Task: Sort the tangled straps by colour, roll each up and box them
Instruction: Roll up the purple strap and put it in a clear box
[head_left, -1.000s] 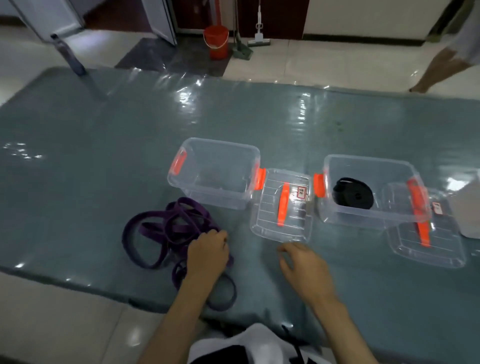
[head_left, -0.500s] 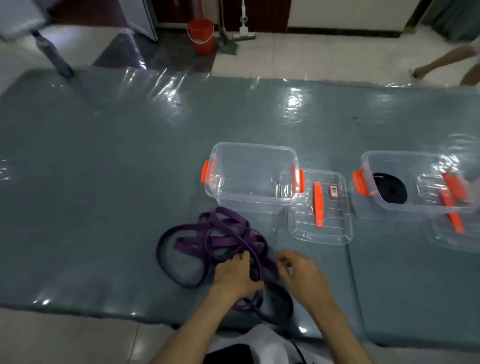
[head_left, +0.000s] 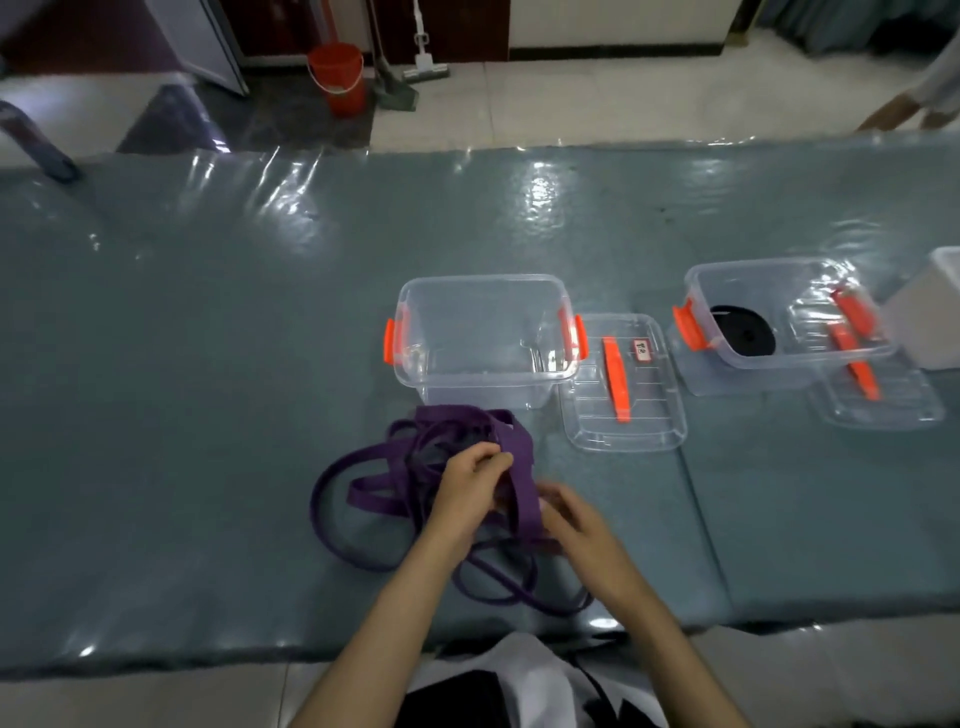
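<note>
A tangled purple strap (head_left: 374, 493) lies in loops near the table's front edge. My left hand (head_left: 470, 491) grips a length of it, lifted a little off the table. My right hand (head_left: 576, 525) pinches the same length just to the right. Behind the tangle stands a clear box (head_left: 483, 338) with orange latches and nothing visible inside. Its lid (head_left: 623, 384) lies flat beside it. A second clear box (head_left: 779, 322) to the right holds a rolled black strap (head_left: 743, 332).
The second box's lid (head_left: 878, 395) leans against its right side. A white container (head_left: 930, 317) stands at the right edge. The table is covered in shiny grey-green plastic (head_left: 208, 364). Beyond it are an orange bucket (head_left: 337, 78), a mop and another person's legs (head_left: 904, 109).
Both hands have closed on the purple strap and lifted a length of it; earlier the right hand hovered free beside the tangle. The camera has shifted left.
</note>
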